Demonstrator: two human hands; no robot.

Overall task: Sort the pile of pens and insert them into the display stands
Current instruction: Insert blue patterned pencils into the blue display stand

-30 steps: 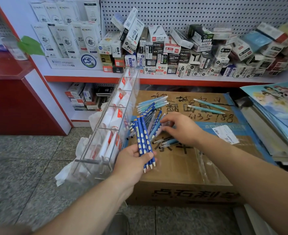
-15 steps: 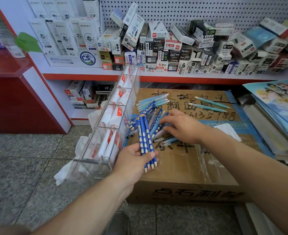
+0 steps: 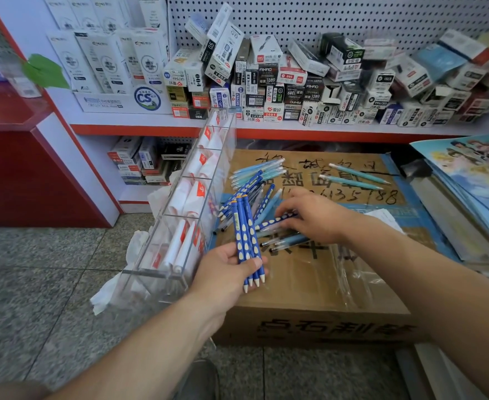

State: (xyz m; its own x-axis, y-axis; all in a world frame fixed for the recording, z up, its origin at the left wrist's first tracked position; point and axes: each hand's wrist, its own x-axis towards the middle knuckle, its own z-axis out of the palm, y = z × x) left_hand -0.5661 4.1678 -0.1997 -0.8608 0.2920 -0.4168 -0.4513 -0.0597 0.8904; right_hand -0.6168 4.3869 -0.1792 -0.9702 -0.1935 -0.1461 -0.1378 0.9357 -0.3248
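The box (image 3: 295, 298) stands on the floor (image 3: 35, 284), with dark handwriting across its top. A pile (image 3: 249, 203) of pens lies by its left edge: blue pens (image 3: 269, 197) with pale dots, mixed with clear and grey-blue ones. Just beyond, toward the far left corner, light-blue pens (image 3: 259, 171) lie bunched together. Two teal pens (image 3: 353, 178) lie side by side near the far edge, well apart from the pile. A paper slip (image 3: 387, 217) lies toward the right edge, and crumpled clear film (image 3: 350, 272) covers part of the near half. The clear stand (image 3: 180, 226) sits on the floor against the box's left side.
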